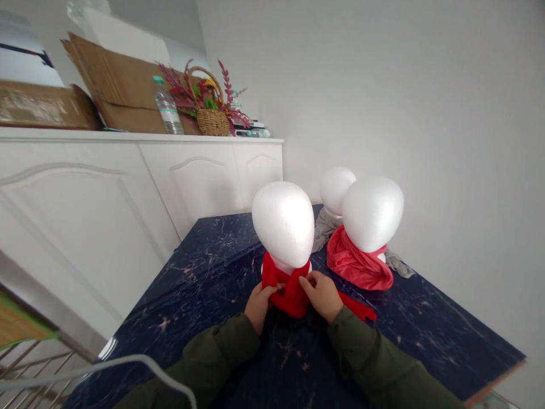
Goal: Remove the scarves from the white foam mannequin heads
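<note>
- At far left, cardboard boxes (pixel 123 76) sit atop a white cabinet (pixel 204 176), beside a clear bottle (pixel 168 108) with a green cap.
- Next along the cabinet, a wicker basket (pixel 213 122) holds red foliage and a yellow bloom.
- Below, the dark blue, marbled tabletop (pixel 183 278) stretches toward the wall, with a white cable (pixel 140 359) crossing the view in front of its left side.
- Your left hand (pixel 257 307) grips the near left part of a red scarf (pixel 293 295), its fingers closed on the fabric.
- At center, the scarf wraps the neck of the front foam head (pixel 284 222), which stands upright on the tabletop.
- Your right hand (pixel 326 296) pinches the scarf's right side between thumb and fingers; a loose red end shows beyond your wrist.
- Behind and to the right, a rear foam head (pixel 337 190) stands by gray cloth (pixel 326 227).
- Just right of it, another foam head (pixel 373 213) rises from coral-red cloth (pixel 357 264).
</note>
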`<state>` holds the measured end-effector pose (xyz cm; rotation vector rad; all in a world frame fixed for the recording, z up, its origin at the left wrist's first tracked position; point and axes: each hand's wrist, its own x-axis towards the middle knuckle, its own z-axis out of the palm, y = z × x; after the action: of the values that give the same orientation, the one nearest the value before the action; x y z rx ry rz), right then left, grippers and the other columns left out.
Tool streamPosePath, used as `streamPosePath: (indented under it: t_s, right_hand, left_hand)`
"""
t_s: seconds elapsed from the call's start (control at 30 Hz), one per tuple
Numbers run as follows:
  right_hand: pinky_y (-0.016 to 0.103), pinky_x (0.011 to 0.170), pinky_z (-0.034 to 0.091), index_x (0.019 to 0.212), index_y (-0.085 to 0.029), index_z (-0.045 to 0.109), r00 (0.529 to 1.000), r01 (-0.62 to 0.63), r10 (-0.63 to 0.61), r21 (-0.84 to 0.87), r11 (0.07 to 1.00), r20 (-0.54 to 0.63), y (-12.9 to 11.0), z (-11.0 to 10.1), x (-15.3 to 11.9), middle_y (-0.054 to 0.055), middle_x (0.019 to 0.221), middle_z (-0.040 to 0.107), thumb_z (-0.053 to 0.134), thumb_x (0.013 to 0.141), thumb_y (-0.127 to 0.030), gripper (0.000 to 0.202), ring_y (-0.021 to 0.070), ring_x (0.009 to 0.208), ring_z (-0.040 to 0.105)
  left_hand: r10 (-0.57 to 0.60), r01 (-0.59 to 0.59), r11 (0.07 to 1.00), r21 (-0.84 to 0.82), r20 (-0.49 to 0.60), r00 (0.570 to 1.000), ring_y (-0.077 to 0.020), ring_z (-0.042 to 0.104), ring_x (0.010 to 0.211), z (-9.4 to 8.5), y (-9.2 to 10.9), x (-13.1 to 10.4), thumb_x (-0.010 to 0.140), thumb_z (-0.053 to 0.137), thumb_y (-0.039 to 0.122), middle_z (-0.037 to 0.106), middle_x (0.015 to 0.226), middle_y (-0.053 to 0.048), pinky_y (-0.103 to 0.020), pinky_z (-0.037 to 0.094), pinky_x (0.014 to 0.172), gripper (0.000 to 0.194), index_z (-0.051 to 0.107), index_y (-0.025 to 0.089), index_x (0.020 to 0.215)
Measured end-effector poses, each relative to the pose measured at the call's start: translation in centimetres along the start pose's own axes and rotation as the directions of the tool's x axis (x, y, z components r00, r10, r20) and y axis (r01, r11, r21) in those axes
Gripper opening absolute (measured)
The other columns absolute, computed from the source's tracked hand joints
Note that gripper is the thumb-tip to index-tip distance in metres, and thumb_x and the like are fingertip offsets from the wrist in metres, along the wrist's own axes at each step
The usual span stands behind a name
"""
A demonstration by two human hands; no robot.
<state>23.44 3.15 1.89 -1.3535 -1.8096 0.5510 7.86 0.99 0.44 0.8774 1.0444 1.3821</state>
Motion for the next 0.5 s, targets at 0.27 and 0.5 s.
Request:
streamPosePath:
  t_s: [0.27,0.5]
  right_hand:
    - [0.024,0.05,0.03,0.057,-0.017,0.045,0.998,-0.052,0.055,-0.124,0.991,0.022,1.2,1.6,1.1,0.002,0.055,0.051,0.051,0.072,-0.037,0.026,0.0132,0.052,0.045]
    - [0.024,0.047,0.034,0.056,-0.019,0.043,0.974,-0.092,0.166,0.401,0.911,-0.153,3.6,-0.1,1.8,-0.002,0.051,0.045,0.047,0.068,-0.037,0.022,0.0134,0.049,0.043]
  left_hand:
    - [0.028,-0.023,0.998,-0.06,0.088,0.996,-0.0159,0.058,0.063,-0.4,0.2,-0.1,0.059,0.047,0.016,0.062,0.063,-0.002,-0.029,0.044,0.062,0.008,0.054,0.014,0.063]
    - [-0.008,-0.003,0.985,-0.174,-0.063,0.998,-0.0096,0.044,0.036,-3.1,2.0,1.4,0.061,0.043,0.018,0.037,0.037,0.007,-0.022,0.038,0.04,0.005,0.047,0.016,0.058]
